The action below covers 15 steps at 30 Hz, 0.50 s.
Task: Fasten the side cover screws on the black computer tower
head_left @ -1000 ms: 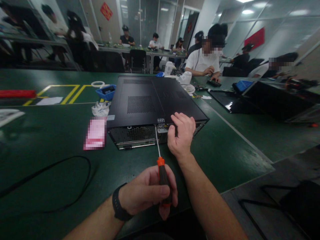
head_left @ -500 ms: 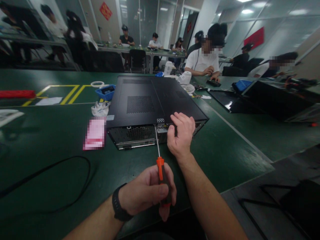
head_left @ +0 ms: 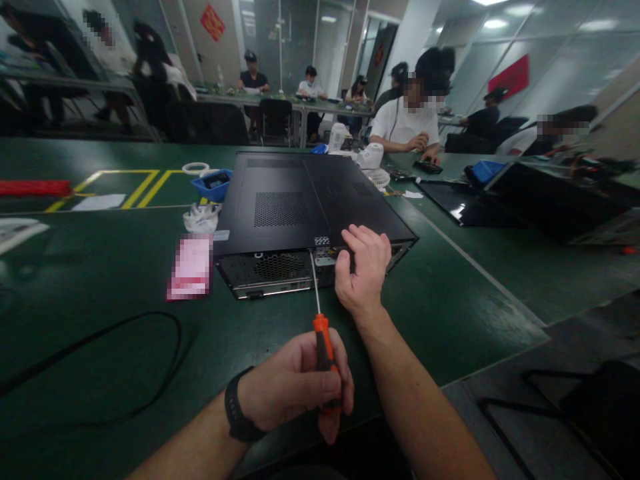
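A black computer case (head_left: 345,200) lies on its side on the green table, its back panel with vent holes and slots facing me. My left hand (head_left: 305,383) is wrapped around the orange and black handle of a screwdriver (head_left: 323,337), thumb on top. The thin shaft points away from me, its tip at the back panel just under the top cover's edge; the screw itself is too small to make out. My right hand (head_left: 364,270) rests on the case's near edge right of the tip, fingers lying on the cover and slightly apart, thumb at the edge.
Left of the case are a blue bin (head_left: 213,185), crumpled white gloves (head_left: 201,217) and a blurred pink item (head_left: 191,267). A black cable (head_left: 170,315) curves across the table at left. Beyond the case sits a white fan (head_left: 370,157). A co-worker (head_left: 407,123) sits across the table.
The screwdriver's handle has turned in my left hand: its orange stripe now shows further right. My left thumb has slid a little rightward. My right hand and the case have stayed in place.
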Tool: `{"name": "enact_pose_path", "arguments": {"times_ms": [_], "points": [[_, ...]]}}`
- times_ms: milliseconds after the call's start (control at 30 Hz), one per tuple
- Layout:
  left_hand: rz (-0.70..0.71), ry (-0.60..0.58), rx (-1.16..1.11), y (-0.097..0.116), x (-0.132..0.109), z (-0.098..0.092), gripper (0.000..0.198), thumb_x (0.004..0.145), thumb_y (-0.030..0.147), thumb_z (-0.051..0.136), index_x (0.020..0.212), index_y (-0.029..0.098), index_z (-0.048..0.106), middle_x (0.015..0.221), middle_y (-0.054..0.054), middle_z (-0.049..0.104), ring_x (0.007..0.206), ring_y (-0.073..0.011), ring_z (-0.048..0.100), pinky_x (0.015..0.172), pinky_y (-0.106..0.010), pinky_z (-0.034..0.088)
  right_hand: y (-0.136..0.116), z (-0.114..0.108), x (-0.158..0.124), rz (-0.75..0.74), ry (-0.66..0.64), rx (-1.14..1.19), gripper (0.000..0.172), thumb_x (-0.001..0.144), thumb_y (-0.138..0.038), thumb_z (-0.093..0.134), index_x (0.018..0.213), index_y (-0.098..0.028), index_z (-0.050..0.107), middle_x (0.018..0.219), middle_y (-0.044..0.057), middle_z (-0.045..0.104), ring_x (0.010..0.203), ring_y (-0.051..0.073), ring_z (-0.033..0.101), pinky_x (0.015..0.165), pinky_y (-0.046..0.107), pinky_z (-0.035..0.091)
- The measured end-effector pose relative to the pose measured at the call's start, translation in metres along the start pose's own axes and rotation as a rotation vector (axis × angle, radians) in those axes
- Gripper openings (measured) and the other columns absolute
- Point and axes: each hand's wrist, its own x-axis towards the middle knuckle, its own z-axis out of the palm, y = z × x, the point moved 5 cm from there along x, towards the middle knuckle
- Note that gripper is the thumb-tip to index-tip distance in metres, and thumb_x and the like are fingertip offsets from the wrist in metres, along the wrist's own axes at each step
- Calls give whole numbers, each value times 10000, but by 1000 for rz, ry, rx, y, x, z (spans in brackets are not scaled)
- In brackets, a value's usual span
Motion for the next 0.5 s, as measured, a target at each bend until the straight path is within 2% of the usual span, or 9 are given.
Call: {"name": "enact_pose_path", "arguments": {"times_ms": [133,233,367,500], "points": [[-26,21,-18,1,-1,2,297,838,262,777,1072,128,650,821,-50,719,562,-108,690,514,-169,532,0,0,0,2,-21,-19,346,951,-273,494,1259,-225,644,1292,81,709,1303,236,598,1213,502,308],[-37,45,-15,2,-1,2,308,794,241,804,1043,112,677,840,-63,723,571,-112,687,530,-185,548,-1,0,0,2,-22,-28,343,955,-277,489,1257,-226,643,1286,81,712,1298,236,602,1208,501,316],[-12,36,18,2,-1,0,225,833,274,777,958,129,659,819,-40,699,514,-93,650,476,-170,509,-1,-1,0,-5,-2,-5,347,947,-262,504,1265,-229,641,1299,77,707,1297,230,598,1213,494,307],[-1,15,12,0,0,-1,237,858,310,765,967,143,635,827,-36,703,514,-95,658,474,-171,515,-1,0,0,1,-12,-7,351,946,-262,507,1268,-228,641,1297,75,707,1305,232,594,1215,497,306]]}}
